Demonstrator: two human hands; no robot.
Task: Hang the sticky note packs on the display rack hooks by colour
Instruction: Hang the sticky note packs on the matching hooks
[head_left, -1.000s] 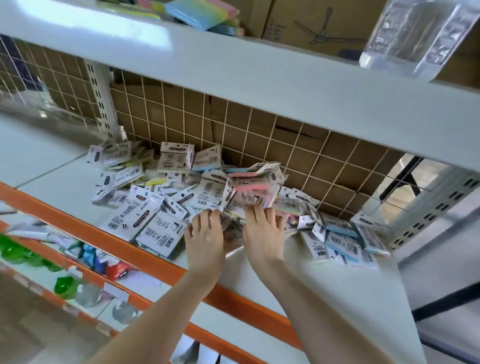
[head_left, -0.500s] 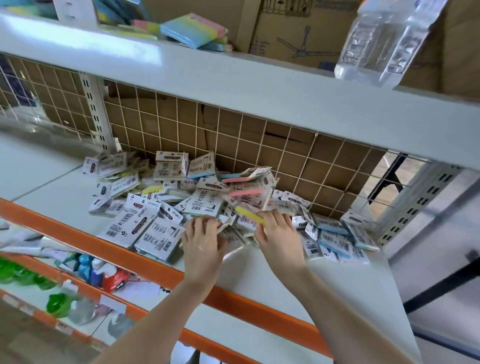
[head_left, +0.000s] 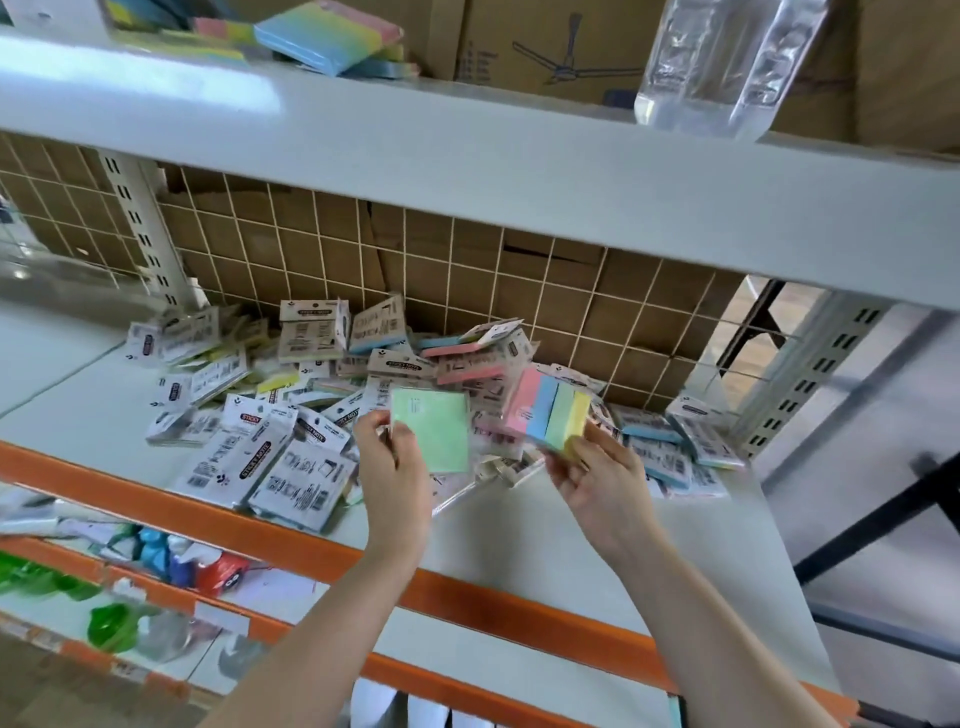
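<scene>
Left hand (head_left: 395, 467) pinches a green pack (head_left: 431, 436) by its edge; right hand (head_left: 597, 478) grips a striped multicolour pack (head_left: 553, 418) from below. Both ride just above the loose pile (head_left: 291, 415) on the shelf (head_left: 519, 545). Risk: that striped one fits no single colour hook, and thin pinches could drop either pack.

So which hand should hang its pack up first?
Probably the left hand: its green pack is one plain colour. The right hand grips a striped pack. No hooks show.
</scene>
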